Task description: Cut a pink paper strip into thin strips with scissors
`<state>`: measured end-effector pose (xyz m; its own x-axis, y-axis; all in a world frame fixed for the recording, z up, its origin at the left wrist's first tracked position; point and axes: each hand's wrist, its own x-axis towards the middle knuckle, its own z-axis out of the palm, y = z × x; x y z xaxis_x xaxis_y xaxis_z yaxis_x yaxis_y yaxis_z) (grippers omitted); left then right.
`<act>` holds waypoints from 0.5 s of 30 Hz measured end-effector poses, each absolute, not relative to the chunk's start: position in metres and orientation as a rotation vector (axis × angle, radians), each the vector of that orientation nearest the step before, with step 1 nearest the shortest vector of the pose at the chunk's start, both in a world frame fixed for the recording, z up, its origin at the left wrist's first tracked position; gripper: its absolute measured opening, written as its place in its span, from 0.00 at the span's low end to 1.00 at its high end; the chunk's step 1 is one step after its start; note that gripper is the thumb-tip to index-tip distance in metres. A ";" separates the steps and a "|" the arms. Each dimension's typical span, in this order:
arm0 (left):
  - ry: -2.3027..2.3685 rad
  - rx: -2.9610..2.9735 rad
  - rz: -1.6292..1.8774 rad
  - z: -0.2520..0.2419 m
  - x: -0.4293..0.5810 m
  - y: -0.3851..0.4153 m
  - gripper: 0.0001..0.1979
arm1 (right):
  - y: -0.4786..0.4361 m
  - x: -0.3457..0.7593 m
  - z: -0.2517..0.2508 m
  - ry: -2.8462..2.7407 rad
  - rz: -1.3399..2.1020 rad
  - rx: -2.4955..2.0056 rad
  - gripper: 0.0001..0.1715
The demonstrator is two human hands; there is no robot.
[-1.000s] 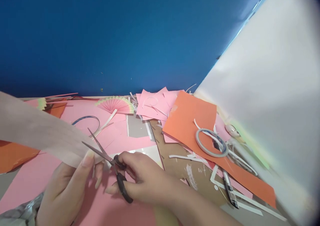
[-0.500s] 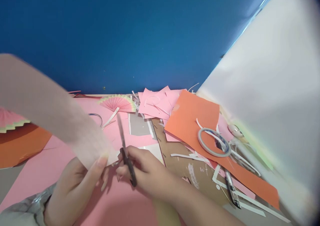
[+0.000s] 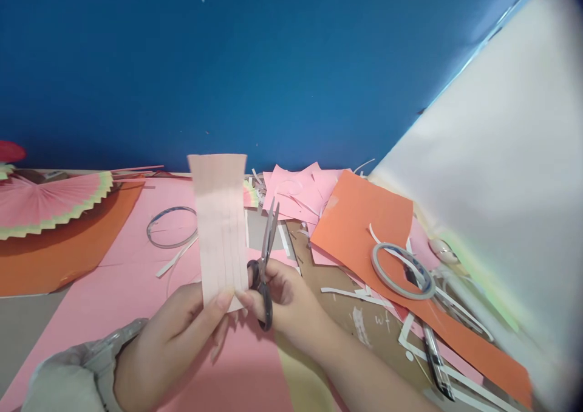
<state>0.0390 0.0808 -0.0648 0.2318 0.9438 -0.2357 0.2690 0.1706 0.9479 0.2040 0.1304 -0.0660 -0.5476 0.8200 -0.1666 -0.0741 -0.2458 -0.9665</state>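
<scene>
Upright in front of me stands a pale paper strip point(image 3: 218, 230) with several lengthwise lines down its right part. My left hand point(image 3: 182, 333) grips its lower end between thumb and fingers. Black-handled scissors point(image 3: 268, 266) are in my right hand point(image 3: 285, 302), their blades pointing up beside the strip and slightly apart. The right thumb also touches the strip's lower right corner. Below both hands lies a large pink paper sheet point(image 3: 223, 375).
A pleated pink fan with a yellow-green edge point(image 3: 54, 202) lies left on orange paper point(image 3: 27, 272). A thin tape ring point(image 3: 152, 236) is near the strip. Right are an orange sheet point(image 3: 355, 217), a tape roll point(image 3: 380, 278), a pen point(image 3: 437, 363) and white offcuts. A blue wall point(image 3: 291, 65) rises behind.
The paper strip has swung from slanting left to upright, facing me. My right hand has turned the scissors and come against the strip's lower corner. The view has shifted left.
</scene>
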 end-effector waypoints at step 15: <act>1.302 1.164 1.315 -0.058 0.035 0.085 0.17 | 0.123 0.202 -0.053 -2.030 1.596 -1.010 0.12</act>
